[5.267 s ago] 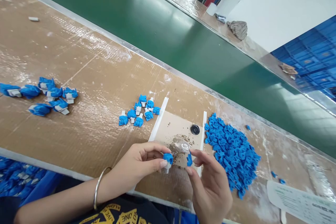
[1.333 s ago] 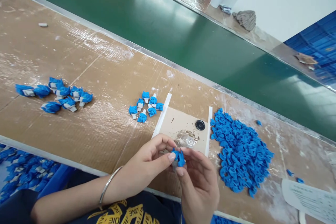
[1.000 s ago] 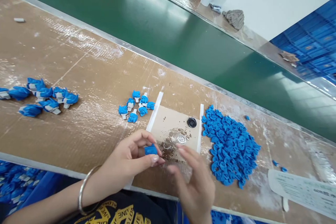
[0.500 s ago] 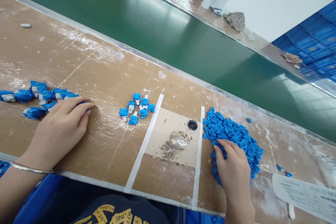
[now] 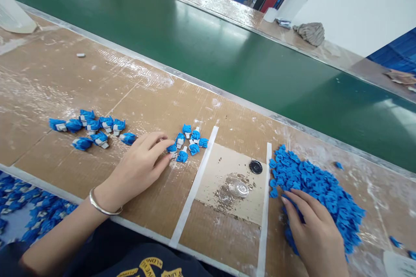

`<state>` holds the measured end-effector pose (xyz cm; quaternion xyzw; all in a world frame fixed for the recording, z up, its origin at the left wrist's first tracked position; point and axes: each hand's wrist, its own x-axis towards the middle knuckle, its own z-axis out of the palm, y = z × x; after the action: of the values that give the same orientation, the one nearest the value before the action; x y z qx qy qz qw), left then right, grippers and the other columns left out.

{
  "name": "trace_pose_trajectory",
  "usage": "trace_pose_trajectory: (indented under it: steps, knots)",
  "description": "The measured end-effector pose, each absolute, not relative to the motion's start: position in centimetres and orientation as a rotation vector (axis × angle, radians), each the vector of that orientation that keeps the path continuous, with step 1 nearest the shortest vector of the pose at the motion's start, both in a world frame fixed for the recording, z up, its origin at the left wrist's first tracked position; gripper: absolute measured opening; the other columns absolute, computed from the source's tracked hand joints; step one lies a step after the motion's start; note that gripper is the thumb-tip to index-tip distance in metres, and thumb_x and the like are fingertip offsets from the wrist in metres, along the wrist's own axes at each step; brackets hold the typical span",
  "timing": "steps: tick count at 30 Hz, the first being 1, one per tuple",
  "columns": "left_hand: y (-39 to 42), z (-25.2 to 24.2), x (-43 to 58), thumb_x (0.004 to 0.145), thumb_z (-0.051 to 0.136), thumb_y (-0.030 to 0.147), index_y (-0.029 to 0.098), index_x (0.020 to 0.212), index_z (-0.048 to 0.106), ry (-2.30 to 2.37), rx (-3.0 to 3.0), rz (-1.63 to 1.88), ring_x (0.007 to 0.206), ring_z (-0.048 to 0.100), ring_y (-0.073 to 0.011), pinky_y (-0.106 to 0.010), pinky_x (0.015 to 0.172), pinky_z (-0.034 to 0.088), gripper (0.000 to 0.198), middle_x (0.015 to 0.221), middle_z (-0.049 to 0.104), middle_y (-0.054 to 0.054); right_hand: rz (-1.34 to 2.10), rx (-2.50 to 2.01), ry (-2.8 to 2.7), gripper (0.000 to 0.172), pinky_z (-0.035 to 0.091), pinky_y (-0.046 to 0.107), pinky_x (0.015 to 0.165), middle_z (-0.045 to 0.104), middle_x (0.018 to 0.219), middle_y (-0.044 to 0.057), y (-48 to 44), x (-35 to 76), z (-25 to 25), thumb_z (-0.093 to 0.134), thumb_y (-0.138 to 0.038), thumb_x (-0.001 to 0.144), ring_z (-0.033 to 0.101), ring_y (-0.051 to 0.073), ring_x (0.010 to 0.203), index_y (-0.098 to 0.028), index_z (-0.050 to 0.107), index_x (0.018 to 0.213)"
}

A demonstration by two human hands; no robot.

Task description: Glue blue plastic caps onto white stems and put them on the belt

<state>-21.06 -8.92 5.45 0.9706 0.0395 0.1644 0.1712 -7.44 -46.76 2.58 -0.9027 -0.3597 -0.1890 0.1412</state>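
Observation:
My left hand reaches to a small group of blue-and-white plastic parts. Its thumb and fingertips close around the leftmost blue-and-white part. Behind that hand, more such parts lie loosely spread on the cardboard-covered table. On the right, my right hand rests at the near left edge of a heap of small blue pieces. Thumb and forefinger are pinched together there, with blue showing between them; the fingers partly hide what they hold.
Between white tape strips lies a beige card with a clear, wet-looking small dish and a black round cap. A green conveyor belt runs behind. Many blue-and-white parts fill a container below left.
My left hand has let go of a blue part beside the left group and moved right to the smaller group. My right hand stays at the heap. The view has shifted left.

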Motion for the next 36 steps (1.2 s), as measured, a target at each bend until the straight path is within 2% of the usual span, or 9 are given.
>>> trace_pose_trajectory:
  steps: [6, 9, 12, 16, 19, 23, 27, 31, 36]
  knots:
    - [-8.7, 5.2, -20.6, 0.094, 0.042, 0.017, 0.018, 0.105, 0.059, 0.088, 2.632, 0.409, 0.105, 0.061, -0.0238, -0.038, 0.092, 0.048, 0.021, 0.113, 0.062, -0.010, -0.630, -2.564, -0.862, 0.015, 0.051, 0.037, 0.082, 0.069, 0.097, 0.008, -45.5, -9.8, 5.0, 0.057, -0.027, 0.096, 0.065, 0.023, 0.088, -0.016, 0.067, 0.101]
    - [-8.5, 4.9, -20.7, 0.092, 0.043, 0.017, 0.021, 0.104, 0.059, 0.086, 2.617, 0.433, 0.107, 0.060, -0.0239, -0.039, 0.095, 0.046, 0.021, 0.116, 0.061, -0.008, -0.535, -2.543, -0.790, 0.018, 0.052, 0.036, 0.081, 0.069, 0.095, 0.007, -44.9, -9.9, 4.5, 0.055, -0.029, 0.097, 0.065, 0.022, 0.087, -0.018, 0.068, 0.101]
    - [-8.6, 4.9, -20.6, 0.092, 0.045, 0.021, 0.024, 0.100, 0.058, 0.110, 2.611, 0.428, 0.106, 0.060, -0.0246, -0.040, 0.095, 0.046, 0.015, 0.114, 0.061, -0.007, -0.398, -2.549, -0.758, 0.025, 0.053, 0.041, 0.086, 0.069, 0.103, 0.010, -44.5, -9.2, 3.3, 0.052, -0.035, 0.098, 0.064, 0.024, 0.095, -0.018, 0.068, 0.105]
    - [-9.0, 4.9, -20.4, 0.094, 0.044, 0.024, 0.021, 0.091, 0.057, 0.143, 2.666, 0.415, 0.100, 0.061, -0.0255, -0.041, 0.090, 0.047, 0.013, 0.108, 0.061, -0.008, -0.292, -2.570, -0.763, 0.028, 0.053, 0.043, 0.088, 0.070, 0.106, 0.011, -44.2, -8.5, 2.5, 0.048, -0.037, 0.098, 0.065, 0.026, 0.099, -0.018, 0.069, 0.098]
    - [-9.2, 4.8, -20.6, 0.094, 0.040, 0.022, 0.020, 0.088, 0.055, 0.175, 2.690, 0.413, 0.098, 0.060, -0.0261, -0.042, 0.088, 0.047, 0.017, 0.103, 0.062, -0.009, -0.230, -2.584, -0.712, 0.024, 0.055, 0.039, 0.079, 0.069, 0.098, 0.008, -44.1, -8.4, 2.8, 0.048, -0.036, 0.097, 0.066, 0.024, 0.089, -0.019, 0.066, 0.093]
    - [-9.5, 4.7, -21.1, 0.094, 0.043, 0.027, 0.020, 0.099, 0.057, 0.288, 2.573, 0.402, 0.098, 0.060, -0.0267, -0.043, 0.088, 0.048, 0.017, 0.101, 0.063, -0.008, -0.245, -2.597, -0.648, 0.025, 0.054, 0.036, 0.066, 0.065, 0.090, 0.007, -44.1, -8.7, 3.1, 0.050, -0.038, 0.096, 0.063, 0.022, 0.074, -0.018, 0.062, 0.102]
    - [-10.1, 5.2, -21.7, 0.090, 0.056, 0.036, 0.024, 0.114, 0.059, 0.468, 2.096, 0.303, 0.099, 0.066, -0.0213, -0.036, 0.090, 0.054, 0.027, 0.110, 0.067, -0.004, -0.380, -2.630, -0.782, 0.027, 0.052, 0.036, 0.075, 0.065, 0.096, 0.009, -44.6, -9.4, 2.8, 0.046, -0.036, 0.099, 0.065, 0.023, 0.084, -0.017, 0.065, 0.101]
    - [-10.7, 5.8, -21.9, 0.086, 0.067, 0.037, 0.026, 0.110, 0.065, 0.500, 1.649, 0.261, 0.103, 0.067, -0.0161, -0.024, 0.091, 0.055, 0.026, 0.112, 0.071, -0.002, -0.523, -2.604, -1.102, 0.026, 0.049, 0.038, 0.087, 0.068, 0.102, 0.012, -45.7, -10.5, 2.3, 0.044, -0.027, 0.102, 0.064, 0.024, 0.091, -0.012, 0.065, 0.106]
    - [-11.3, 5.5, -21.9, 0.088, 0.068, 0.034, 0.027, 0.110, 0.068, 0.468, 1.356, 0.146, 0.096, 0.070, -0.0126, -0.018, 0.088, 0.054, 0.023, 0.105, 0.074, -0.001, -0.531, -2.527, -1.523, 0.028, 0.045, 0.042, 0.093, 0.069, 0.112, 0.016, -46.7, -11.6, 2.1, 0.037, -0.007, 0.099, 0.060, 0.029, 0.108, -0.005, 0.060, 0.116]
